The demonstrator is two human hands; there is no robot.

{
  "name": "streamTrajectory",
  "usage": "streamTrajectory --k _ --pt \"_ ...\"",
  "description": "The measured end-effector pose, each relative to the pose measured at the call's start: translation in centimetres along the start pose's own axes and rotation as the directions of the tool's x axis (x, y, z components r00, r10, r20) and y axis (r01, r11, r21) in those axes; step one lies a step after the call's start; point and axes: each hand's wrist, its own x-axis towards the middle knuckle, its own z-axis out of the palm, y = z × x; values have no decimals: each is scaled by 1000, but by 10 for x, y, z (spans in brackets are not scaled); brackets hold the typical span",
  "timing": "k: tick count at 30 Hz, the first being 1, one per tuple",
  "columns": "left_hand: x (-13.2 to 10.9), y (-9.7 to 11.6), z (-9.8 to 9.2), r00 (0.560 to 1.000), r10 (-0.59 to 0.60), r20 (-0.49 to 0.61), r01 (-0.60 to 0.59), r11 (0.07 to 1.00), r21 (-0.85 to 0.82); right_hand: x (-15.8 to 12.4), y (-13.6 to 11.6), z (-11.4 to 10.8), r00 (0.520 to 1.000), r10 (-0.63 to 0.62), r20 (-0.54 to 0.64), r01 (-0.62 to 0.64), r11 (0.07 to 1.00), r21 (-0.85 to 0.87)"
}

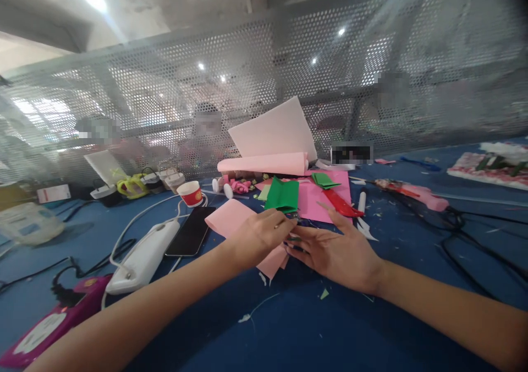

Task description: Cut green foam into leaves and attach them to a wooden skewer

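Observation:
My left hand (pixel 264 234) is closed, its fingertips pinched on a small thing too hidden to name. My right hand (pixel 344 253) meets it at the fingertips, palm turned up, with the thumb raised apart and the fingers stretched out. A bit of dark green shows behind the right fingers. Light pink paper (pixel 231 218) lies beneath and beside my left hand. Just beyond the hands stand folded green paper (pixel 282 195) and a bright pink sheet (pixel 322 198). Red-handled scissors (pixel 341 204) rest on that sheet, near my right thumb.
Left of the hands are a black phone (pixel 190 231), a white power strip (pixel 144 256), a red paper cup (pixel 190 193) and a purple device (pixel 58 322). A pink glue gun (pixel 412 193) with black cables lies right. Pink paper rolls (pixel 264 164) lean before a perforated metal screen (pixel 157 86).

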Motion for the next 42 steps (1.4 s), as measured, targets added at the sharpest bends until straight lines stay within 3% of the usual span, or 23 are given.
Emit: streamTrajectory --k 4,9,12,18,22,29,36,42 --pt "6 15 -7 999 -11 52 -3 965 263 2 2 1 1000 -14 -24 13 999 -39" --pt "10 22 -5 999 -3 -43 21 908 419 4 4 3 999 -39 -8 39 998 -58" --pt "10 21 -1 995 4 -95 42 878 477 2 4 5 1000 -9 -19 9 1000 17" --pt "4 15 15 996 32 -84 6 907 422 -2 3 4 993 113 24 -116 965 234" --pt "-3 14 28 999 -16 -28 25 936 351 -3 1 3 986 156 63 -166 960 224" --pt "-7 12 35 995 -75 -60 87 966 244 -2 -2 3 980 190 60 -198 960 200" --pt "-8 12 37 988 -79 -130 113 956 273 0 -3 -3 973 222 56 -228 966 123" --pt "-9 13 35 988 -92 -128 128 941 313 -1 -2 0 976 211 49 -215 974 76"
